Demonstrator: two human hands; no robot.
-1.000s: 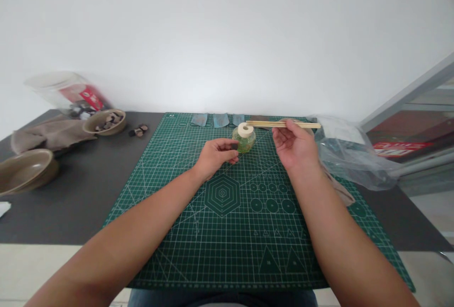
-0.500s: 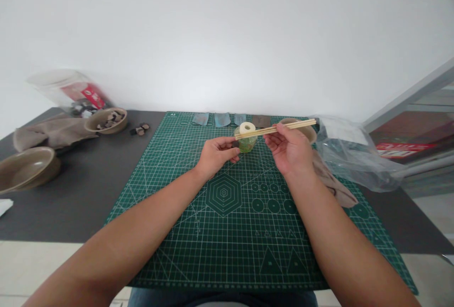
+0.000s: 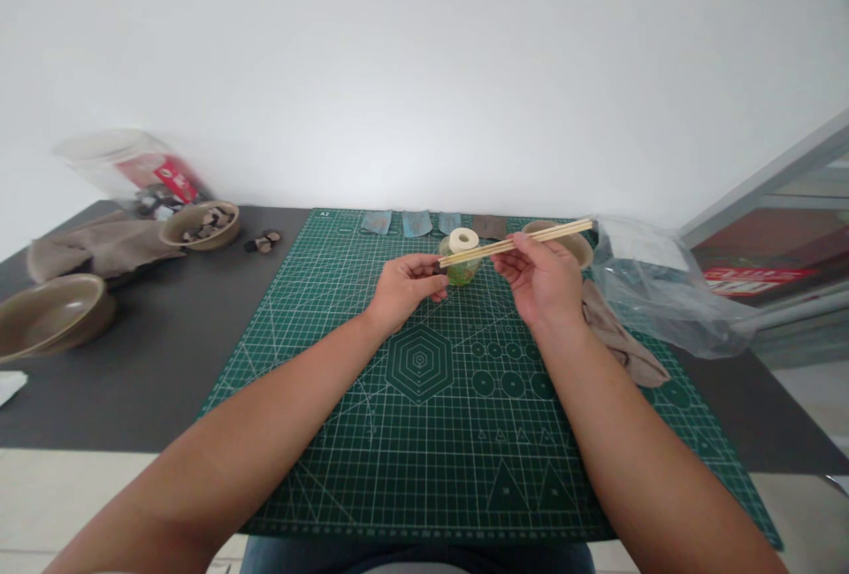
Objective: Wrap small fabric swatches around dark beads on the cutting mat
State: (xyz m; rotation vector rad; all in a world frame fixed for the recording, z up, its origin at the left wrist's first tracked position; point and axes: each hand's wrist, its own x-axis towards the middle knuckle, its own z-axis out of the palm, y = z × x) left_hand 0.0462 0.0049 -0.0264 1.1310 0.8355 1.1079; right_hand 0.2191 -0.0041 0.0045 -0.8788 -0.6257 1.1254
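Right hand (image 3: 544,278): pinches your sticks (image 3: 487,249); keep tips even.
Left hand (image 3: 406,287): pinches a dark piece (image 3: 439,271); steady it.

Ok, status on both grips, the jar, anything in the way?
Left grip: pinching small dark piece, near jar. Right grip: holding thin wooden sticks. Jar upright on green mat. Sticks cross before it; contact unclear.

Pale chopsticks (image 3: 491,248), tilted, across upright greenish jar (image 3: 462,275), dark piece (image 3: 439,271) pinched beside it, shape unclear
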